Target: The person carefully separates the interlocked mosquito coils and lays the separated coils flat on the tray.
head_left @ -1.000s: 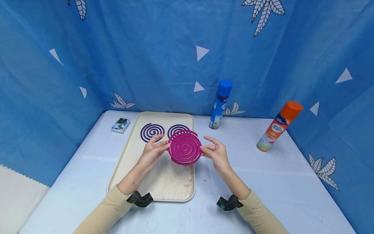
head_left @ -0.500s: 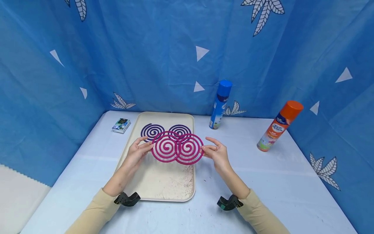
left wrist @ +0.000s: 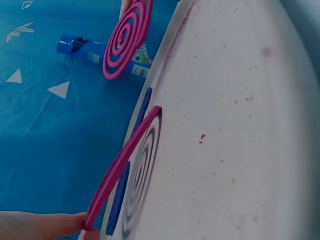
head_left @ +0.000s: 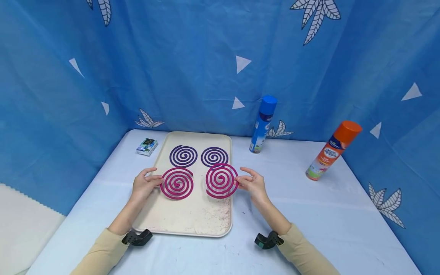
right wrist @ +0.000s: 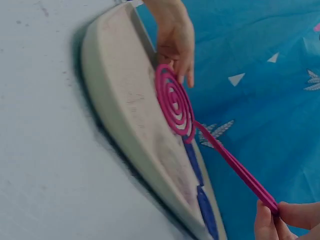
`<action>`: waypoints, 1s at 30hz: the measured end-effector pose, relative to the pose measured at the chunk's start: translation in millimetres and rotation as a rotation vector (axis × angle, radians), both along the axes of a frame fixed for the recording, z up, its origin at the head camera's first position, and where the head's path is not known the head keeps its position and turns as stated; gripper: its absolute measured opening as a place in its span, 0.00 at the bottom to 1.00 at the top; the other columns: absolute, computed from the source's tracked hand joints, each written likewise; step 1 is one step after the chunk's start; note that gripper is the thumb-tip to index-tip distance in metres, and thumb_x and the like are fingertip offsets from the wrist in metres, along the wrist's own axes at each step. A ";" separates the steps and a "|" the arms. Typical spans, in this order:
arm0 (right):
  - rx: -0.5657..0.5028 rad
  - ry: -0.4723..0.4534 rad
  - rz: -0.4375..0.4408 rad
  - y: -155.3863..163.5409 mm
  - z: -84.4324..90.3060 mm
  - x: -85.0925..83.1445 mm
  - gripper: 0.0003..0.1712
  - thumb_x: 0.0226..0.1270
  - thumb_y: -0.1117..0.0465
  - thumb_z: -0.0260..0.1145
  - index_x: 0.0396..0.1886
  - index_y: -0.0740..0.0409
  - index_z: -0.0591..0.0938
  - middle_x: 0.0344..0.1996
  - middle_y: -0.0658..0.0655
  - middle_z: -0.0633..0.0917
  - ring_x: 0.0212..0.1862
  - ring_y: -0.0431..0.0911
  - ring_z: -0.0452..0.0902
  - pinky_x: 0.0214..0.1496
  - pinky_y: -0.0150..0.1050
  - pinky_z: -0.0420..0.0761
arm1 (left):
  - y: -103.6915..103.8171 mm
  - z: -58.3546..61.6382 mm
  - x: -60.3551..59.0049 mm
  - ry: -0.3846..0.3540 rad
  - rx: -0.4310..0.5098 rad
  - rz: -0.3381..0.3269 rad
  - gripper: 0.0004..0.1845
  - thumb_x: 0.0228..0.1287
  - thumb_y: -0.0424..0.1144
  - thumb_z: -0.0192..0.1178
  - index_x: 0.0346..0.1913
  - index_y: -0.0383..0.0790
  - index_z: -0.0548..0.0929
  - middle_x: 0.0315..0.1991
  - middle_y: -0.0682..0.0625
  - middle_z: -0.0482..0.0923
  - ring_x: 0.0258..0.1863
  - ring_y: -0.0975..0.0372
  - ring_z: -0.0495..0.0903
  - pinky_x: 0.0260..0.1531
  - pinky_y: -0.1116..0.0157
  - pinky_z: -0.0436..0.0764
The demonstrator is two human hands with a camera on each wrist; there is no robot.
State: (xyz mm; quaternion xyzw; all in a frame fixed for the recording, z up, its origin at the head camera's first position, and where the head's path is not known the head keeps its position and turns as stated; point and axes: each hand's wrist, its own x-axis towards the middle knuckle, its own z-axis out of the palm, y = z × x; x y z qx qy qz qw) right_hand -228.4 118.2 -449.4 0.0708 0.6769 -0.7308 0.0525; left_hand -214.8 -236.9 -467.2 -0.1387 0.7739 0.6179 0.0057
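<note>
Blue cloth with white leaves and triangles hangs all around a pale blue table (head_left: 326, 214). Far on the left of the table sits a small box (head_left: 147, 146). Next to it lies a long cream tray (head_left: 192, 223), and pink crumbs dot its near end.

Your left hand (head_left: 143, 185) pinches the outer edge of one pink coil (head_left: 177, 183) between thumb and fingers. You hold it by the rim, likely because these thin spirals snap if you grab the middle. This coil hangs just above the tray. From the wrist view it looks tilted, with its far edge low by the tray floor.

Behind it, two purple coils (head_left: 183, 156) lie flat side by side at the far end of the tray, out of your way.

Your right hand (head_left: 252, 184) pinches the rim of the other pink coil (head_left: 221, 180) the same way. It is held up over the right part of the tray, tipped toward you. The two pink coils are apart and do not touch.

Past the tray stands a blue spray can (head_left: 262, 124). Further right is an orange-capped spray can (head_left: 333, 149).
</note>
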 end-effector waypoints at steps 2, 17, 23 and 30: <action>0.003 0.004 0.018 -3.4 -6.7 -0.5 0.26 0.62 0.74 0.62 0.61 0.69 0.71 0.22 0.45 0.87 0.25 0.35 0.82 0.30 0.28 0.83 | 0.8 -0.4 -0.7 0.025 -0.104 0.000 0.33 0.58 0.32 0.64 0.66 0.32 0.65 0.30 0.56 0.87 0.23 0.76 0.81 0.22 0.76 0.74; 0.087 -0.013 0.093 -17.5 -22.9 5.1 0.31 0.57 0.76 0.62 0.63 0.71 0.70 0.35 0.68 0.87 0.25 0.40 0.84 0.34 0.34 0.86 | 11.1 6.2 0.3 -0.005 -0.288 0.043 0.26 0.63 0.38 0.59 0.63 0.33 0.70 0.39 0.38 0.86 0.24 0.67 0.83 0.28 0.76 0.74; 0.180 0.021 0.084 -8.3 -9.3 7.9 0.31 0.62 0.70 0.62 0.65 0.68 0.68 0.49 0.73 0.82 0.46 0.55 0.84 0.49 0.44 0.84 | 16.9 20.0 -0.2 0.021 -0.271 -0.040 0.25 0.67 0.41 0.56 0.64 0.35 0.69 0.45 0.36 0.84 0.33 0.58 0.86 0.42 0.67 0.79; 0.290 0.044 0.026 15.8 8.5 -10.3 0.26 0.69 0.66 0.57 0.66 0.65 0.68 0.53 0.71 0.80 0.53 0.57 0.81 0.57 0.46 0.80 | 40.7 40.9 -14.3 0.080 -0.222 -0.113 0.22 0.72 0.43 0.50 0.64 0.36 0.69 0.50 0.35 0.82 0.46 0.51 0.82 0.56 0.54 0.77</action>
